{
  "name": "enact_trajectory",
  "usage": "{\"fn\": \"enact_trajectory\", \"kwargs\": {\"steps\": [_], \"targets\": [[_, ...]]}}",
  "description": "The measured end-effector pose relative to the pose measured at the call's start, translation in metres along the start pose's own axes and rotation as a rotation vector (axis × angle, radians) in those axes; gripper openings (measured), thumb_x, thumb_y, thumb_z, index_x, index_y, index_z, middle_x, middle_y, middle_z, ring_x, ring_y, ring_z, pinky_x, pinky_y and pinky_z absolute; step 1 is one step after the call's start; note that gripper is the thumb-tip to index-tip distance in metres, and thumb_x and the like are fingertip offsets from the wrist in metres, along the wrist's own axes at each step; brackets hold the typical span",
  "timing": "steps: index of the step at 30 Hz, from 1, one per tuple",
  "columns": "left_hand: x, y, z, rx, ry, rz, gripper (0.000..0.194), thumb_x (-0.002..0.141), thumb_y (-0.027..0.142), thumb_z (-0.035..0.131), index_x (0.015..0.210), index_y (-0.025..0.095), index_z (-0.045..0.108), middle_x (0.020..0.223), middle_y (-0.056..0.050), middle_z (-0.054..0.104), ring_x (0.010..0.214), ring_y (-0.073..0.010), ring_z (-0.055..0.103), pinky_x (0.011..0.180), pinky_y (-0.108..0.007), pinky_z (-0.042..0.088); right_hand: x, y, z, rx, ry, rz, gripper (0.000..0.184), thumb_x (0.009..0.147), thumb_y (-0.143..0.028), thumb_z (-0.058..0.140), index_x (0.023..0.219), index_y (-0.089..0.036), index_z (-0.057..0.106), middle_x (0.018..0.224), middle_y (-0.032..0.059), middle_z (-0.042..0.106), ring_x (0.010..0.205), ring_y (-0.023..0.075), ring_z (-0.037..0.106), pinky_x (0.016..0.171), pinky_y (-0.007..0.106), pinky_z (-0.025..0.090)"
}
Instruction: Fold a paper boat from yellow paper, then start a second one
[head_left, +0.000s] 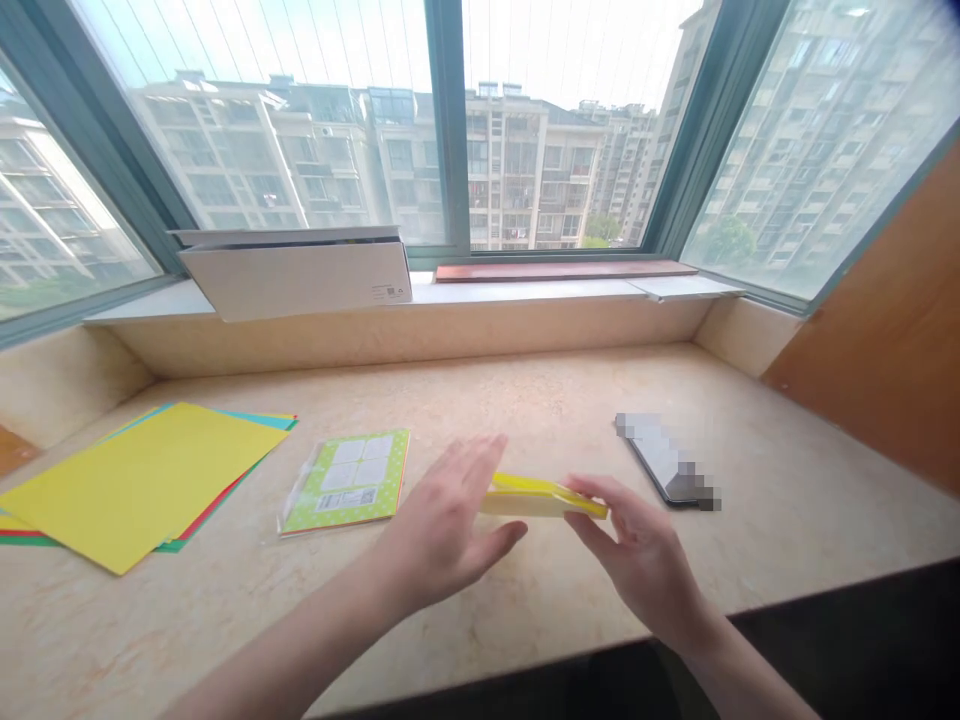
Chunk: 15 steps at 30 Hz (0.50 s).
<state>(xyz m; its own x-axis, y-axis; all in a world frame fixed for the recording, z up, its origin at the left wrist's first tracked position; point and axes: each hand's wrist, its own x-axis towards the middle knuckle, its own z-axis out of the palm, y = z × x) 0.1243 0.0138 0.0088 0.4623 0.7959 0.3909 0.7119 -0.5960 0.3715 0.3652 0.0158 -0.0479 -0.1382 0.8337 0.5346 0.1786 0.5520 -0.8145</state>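
1. Head view. Right hand [637, 535]: thumb and fingers pinched on the right end of the yellow paper [544, 497], a thin, layered piece seen nearly edge-on, raised above the stone counter [517, 400].
2. Left hand [450, 520]: grip wide, thumb well apart from the extended fingers, at the paper's left end. That end is hidden; contact cannot be told.
3. Position of yellow paper: between the two hands, near the middle of the counter.
4. Left of the left hand: green dotted packet [349, 480] with clear wrapping at its edge. Farther left: fanned stack of coloured sheets [150, 480], yellow uppermost, with red, green and blue edges showing.
5. Right of the right hand: dark-edged phone [667, 465], partly pixelated.
6. Behind: white box [296, 275] on the window ledge [525, 291].
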Motion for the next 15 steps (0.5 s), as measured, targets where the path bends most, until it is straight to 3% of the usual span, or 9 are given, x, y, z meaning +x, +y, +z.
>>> {"fn": "enact_trajectory", "kwargs": {"steps": [3, 5, 8, 10, 12, 15], "targets": [[0.015, -0.002, -0.025, -0.174, -0.066, -0.078, 0.039, 0.097, 0.047, 0.053, 0.122, 0.019, 0.064, 0.106, -0.010, 0.073, 0.095, -0.0253, 0.069, 0.085, -0.038, 0.054, 0.043, -0.017, 0.005, -0.037, -0.212, -0.117, 0.023, 0.096, -0.026, 0.062, 0.117, -0.030, 0.071, 0.117, 0.0061, 0.071, 0.109, 0.0234, 0.067, 0.095, 0.042, 0.057], [0.019, -0.010, -0.028, -0.269, 0.013, -0.129, 0.038, 0.100, 0.046, 0.046, 0.097, 0.017, 0.070, 0.081, -0.005, 0.072, 0.071, -0.0183, 0.066, 0.067, -0.028, 0.051, 0.071, -0.023, 0.018, 0.011, -0.194, -0.100, 0.027, 0.094, -0.032, 0.065, 0.120, -0.027, 0.070, 0.120, 0.0080, 0.070, 0.111, 0.0244, 0.066, 0.097, 0.043, 0.055], [0.016, -0.029, -0.012, -0.463, 0.300, -0.306, 0.041, 0.098, 0.051, 0.051, 0.097, 0.014, 0.069, 0.077, -0.004, 0.070, 0.066, -0.0173, 0.064, 0.058, -0.024, 0.047, 0.101, -0.021, 0.049, 0.239, -0.085, 0.041, 0.054, 0.087, -0.046, 0.072, 0.133, -0.022, 0.060, 0.118, 0.0121, 0.071, 0.107, 0.0259, 0.068, 0.094, 0.043, 0.056], [0.011, -0.042, 0.003, -0.608, 0.426, -0.387, 0.044, 0.096, 0.054, 0.054, 0.100, 0.013, 0.067, 0.080, -0.005, 0.071, 0.068, -0.0188, 0.064, 0.058, -0.025, 0.048, 0.110, -0.013, 0.069, 0.367, -0.119, 0.150, 0.061, 0.085, -0.055, 0.071, 0.133, -0.018, 0.060, 0.111, 0.0137, 0.074, 0.100, 0.0267, 0.071, 0.088, 0.043, 0.058], [0.006, -0.052, 0.016, -0.677, 0.477, -0.415, 0.045, 0.094, 0.056, 0.056, 0.099, 0.012, 0.067, 0.081, -0.006, 0.070, 0.070, -0.0194, 0.064, 0.059, -0.025, 0.048, 0.110, -0.004, 0.084, 0.427, -0.173, 0.216, 0.057, 0.087, -0.061, 0.067, 0.121, -0.016, 0.067, 0.105, 0.0143, 0.075, 0.093, 0.0272, 0.072, 0.085, 0.043, 0.058], [-0.002, -0.058, 0.024, -0.706, 0.429, -0.397, 0.046, 0.096, 0.056, 0.052, 0.094, 0.013, 0.067, 0.079, -0.006, 0.068, 0.069, -0.0183, 0.061, 0.058, -0.025, 0.046, 0.101, 0.006, 0.092, 0.446, -0.185, 0.241, 0.049, 0.087, -0.061, 0.067, 0.106, -0.017, 0.072, 0.102, 0.0133, 0.076, 0.088, 0.0267, 0.071, 0.083, 0.041, 0.057]]}}
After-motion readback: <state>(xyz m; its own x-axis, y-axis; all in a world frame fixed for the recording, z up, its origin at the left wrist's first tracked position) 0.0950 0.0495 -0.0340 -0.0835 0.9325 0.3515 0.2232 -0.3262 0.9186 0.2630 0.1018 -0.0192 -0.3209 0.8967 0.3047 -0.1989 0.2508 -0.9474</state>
